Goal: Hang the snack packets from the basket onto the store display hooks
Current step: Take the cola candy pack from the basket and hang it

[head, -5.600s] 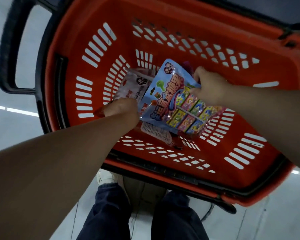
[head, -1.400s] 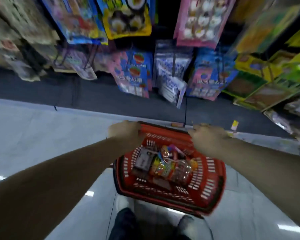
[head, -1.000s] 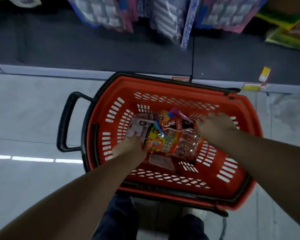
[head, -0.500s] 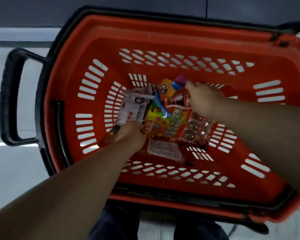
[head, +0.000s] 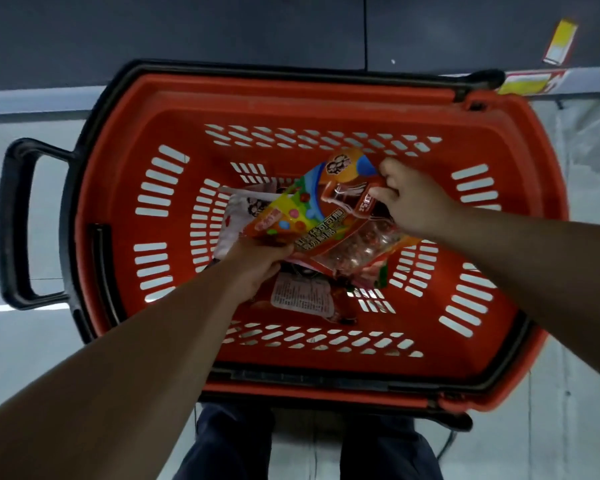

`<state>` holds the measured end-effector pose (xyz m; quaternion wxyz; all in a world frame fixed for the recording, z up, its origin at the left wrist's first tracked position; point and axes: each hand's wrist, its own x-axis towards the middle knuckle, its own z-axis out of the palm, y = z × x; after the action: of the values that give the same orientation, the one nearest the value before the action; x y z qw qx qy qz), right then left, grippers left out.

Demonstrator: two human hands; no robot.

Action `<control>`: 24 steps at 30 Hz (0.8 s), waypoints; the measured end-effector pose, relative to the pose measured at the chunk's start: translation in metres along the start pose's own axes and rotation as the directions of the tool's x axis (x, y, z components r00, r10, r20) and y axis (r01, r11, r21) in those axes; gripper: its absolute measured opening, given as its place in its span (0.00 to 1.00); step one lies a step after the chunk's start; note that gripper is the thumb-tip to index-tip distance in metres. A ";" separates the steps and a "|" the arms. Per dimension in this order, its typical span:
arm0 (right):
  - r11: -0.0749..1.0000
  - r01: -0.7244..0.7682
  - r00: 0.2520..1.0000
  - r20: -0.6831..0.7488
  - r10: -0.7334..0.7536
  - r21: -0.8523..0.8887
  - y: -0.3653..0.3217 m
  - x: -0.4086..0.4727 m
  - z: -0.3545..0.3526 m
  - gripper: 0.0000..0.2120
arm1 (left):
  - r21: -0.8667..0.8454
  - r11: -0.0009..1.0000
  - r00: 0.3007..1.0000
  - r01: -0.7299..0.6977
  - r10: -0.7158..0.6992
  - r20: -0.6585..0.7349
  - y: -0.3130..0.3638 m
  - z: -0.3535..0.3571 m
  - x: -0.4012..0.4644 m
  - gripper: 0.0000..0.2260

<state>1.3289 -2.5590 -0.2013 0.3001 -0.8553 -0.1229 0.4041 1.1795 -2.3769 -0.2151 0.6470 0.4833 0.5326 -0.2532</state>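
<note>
Both hands on colourful snack pkt (head: 321, 216) over orange basket (head: 125, 161). R hand (head: 413, 199) pinches its top edge at 1 o'clock, L hand (head: 257, 263) grips bottom corner at 7. Long axis 7–1, header pointing 1.

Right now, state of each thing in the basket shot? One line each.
orange candy packet: lifted off the pile, tilted, gripped at both ends
left hand: shut on the packet's lower edge
right hand: shut on the packet's top corner
white packet: lying in the basket, partly covered
label-side-up packet: lying flat on the basket floor
red basket: on the floor, nearly emptied
black handle: extended out to the side
</note>
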 end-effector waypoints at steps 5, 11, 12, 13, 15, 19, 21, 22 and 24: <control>0.996 -0.048 0.998 -0.037 0.051 0.070 0.009 -0.017 -0.014 0.16 | 0.352 0.921 0.957 -0.163 0.235 -0.171 0.001 0.013 -0.007 0.13; 0.939 -0.140 0.977 -0.108 0.181 0.314 0.009 -0.030 -0.016 0.15 | 0.526 0.740 0.808 -0.419 0.569 -0.156 0.021 0.022 -0.022 0.06; 0.929 -0.153 0.971 -0.122 0.204 0.336 0.009 -0.032 -0.014 0.15 | 0.519 0.740 0.802 -0.428 0.576 -0.160 0.027 0.020 -0.022 0.06; 0.926 -0.163 0.965 -0.140 0.222 0.340 0.008 -0.034 -0.013 0.14 | 0.514 0.741 0.801 -0.433 0.578 -0.157 0.032 0.018 -0.022 0.08; 0.923 -0.186 0.953 -0.165 0.252 0.337 0.006 -0.039 -0.011 0.14 | 0.540 0.719 0.803 -0.438 0.583 -0.125 0.044 0.014 -0.027 0.10; 0.912 -0.208 0.950 -0.151 0.275 0.354 -0.006 -0.049 -0.015 0.12 | 0.584 0.682 0.796 -0.440 0.597 -0.097 0.065 0.005 -0.044 0.10; 0.912 -0.182 0.955 -0.154 0.253 0.366 -0.019 -0.056 -0.023 0.11 | 0.586 0.664 0.789 -0.465 0.611 -0.067 0.075 0.001 -0.059 0.09; 0.911 -0.169 0.958 -0.156 0.242 0.375 -0.026 -0.059 -0.029 0.09 | 0.583 0.655 0.781 -0.482 0.622 -0.053 0.080 -0.002 -0.067 0.09; 0.917 -0.149 0.959 -0.172 0.225 0.369 -0.039 -0.066 -0.041 0.08 | 0.580 0.640 0.764 -0.504 0.643 -0.046 0.094 -0.006 -0.087 0.09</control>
<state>1.3189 -2.5750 -0.1161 0.4195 -0.8335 0.0666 0.3534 1.2291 -2.3498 -0.1004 0.4600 0.8158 0.3333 -0.1085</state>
